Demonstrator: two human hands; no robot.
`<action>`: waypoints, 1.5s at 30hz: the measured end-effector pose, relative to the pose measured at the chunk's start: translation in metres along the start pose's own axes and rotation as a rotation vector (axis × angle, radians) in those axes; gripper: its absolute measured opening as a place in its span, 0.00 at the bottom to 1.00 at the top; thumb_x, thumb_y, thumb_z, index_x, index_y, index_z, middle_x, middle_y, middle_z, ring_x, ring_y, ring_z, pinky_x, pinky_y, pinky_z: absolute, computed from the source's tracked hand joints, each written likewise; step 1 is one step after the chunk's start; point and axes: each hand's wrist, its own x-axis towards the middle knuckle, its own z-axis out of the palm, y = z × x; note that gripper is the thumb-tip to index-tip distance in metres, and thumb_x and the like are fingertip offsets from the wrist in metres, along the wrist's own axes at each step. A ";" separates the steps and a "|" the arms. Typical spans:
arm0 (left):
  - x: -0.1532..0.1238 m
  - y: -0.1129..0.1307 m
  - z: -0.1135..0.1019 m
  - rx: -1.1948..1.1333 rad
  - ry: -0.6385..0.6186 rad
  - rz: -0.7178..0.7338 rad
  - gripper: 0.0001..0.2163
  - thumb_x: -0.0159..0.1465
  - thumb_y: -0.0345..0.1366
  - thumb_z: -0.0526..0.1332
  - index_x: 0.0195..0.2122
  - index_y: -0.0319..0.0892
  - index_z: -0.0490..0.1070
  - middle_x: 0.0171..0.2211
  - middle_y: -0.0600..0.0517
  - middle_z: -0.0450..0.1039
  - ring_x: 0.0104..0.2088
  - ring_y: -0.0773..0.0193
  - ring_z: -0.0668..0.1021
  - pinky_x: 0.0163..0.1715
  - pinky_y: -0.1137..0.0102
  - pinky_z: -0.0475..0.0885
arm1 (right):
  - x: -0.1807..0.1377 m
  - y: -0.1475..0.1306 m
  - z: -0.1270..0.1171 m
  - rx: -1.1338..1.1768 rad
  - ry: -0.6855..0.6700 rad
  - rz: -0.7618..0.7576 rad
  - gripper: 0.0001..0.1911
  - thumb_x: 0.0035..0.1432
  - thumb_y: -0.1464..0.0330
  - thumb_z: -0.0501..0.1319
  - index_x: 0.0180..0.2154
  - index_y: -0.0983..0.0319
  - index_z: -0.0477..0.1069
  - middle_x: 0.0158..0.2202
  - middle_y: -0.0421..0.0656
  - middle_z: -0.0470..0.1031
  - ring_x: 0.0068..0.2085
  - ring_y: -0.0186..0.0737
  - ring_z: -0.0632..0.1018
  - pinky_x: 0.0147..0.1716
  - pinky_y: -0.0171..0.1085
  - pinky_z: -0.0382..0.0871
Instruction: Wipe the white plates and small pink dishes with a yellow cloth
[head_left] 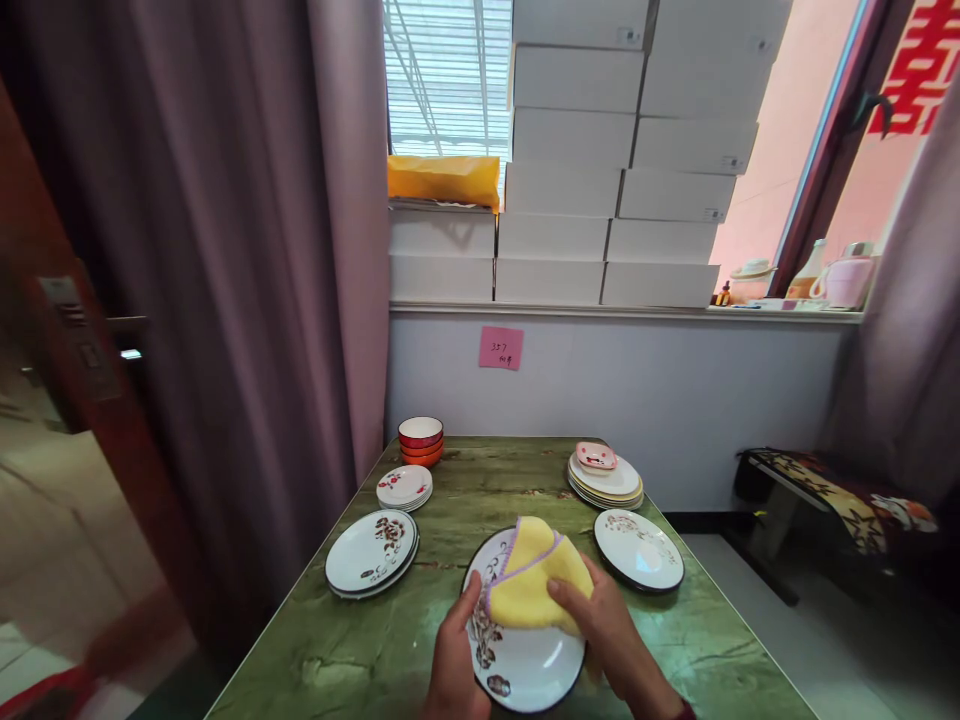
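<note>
A white plate with a dark rim and brown flower pattern point(529, 665) lies on the green marble table point(360, 650) just in front of me. My left hand point(452, 660) grips its left edge, thumb on the rim. My right hand point(604, 625) presses a yellow cloth point(534, 580) with a purple hem onto the plate's upper right part, fingers curled on the cloth.
Other flowered plates lie at left point(371, 552) and right point(638, 549). Further back are a stack of small plates point(404, 487), stacked red bowls point(421, 440) and a plate stack topped by a pink dish point(604, 476). White boxes fill the windowsill; a bench stands at right.
</note>
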 end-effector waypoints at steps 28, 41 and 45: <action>0.031 -0.012 -0.034 -0.164 -0.062 0.025 0.23 0.70 0.43 0.51 0.62 0.38 0.68 0.51 0.39 0.78 0.55 0.45 0.77 0.62 0.51 0.63 | -0.016 0.023 0.006 -1.158 0.082 -0.636 0.25 0.60 0.53 0.62 0.56 0.55 0.70 0.62 0.48 0.69 0.61 0.53 0.71 0.58 0.50 0.67; 0.025 -0.014 -0.022 -0.131 0.129 0.081 0.23 0.69 0.40 0.54 0.64 0.37 0.64 0.49 0.38 0.78 0.52 0.44 0.79 0.60 0.50 0.65 | -0.022 0.051 0.006 -1.231 0.042 -0.706 0.39 0.52 0.53 0.67 0.63 0.57 0.62 0.63 0.53 0.65 0.61 0.59 0.70 0.56 0.52 0.68; 0.019 -0.010 -0.015 -0.209 0.113 0.128 0.23 0.70 0.39 0.52 0.65 0.38 0.61 0.49 0.39 0.79 0.52 0.45 0.79 0.60 0.51 0.66 | -0.025 0.046 0.017 -1.216 0.104 -0.661 0.34 0.51 0.66 0.65 0.60 0.54 0.65 0.55 0.49 0.73 0.54 0.54 0.76 0.51 0.47 0.72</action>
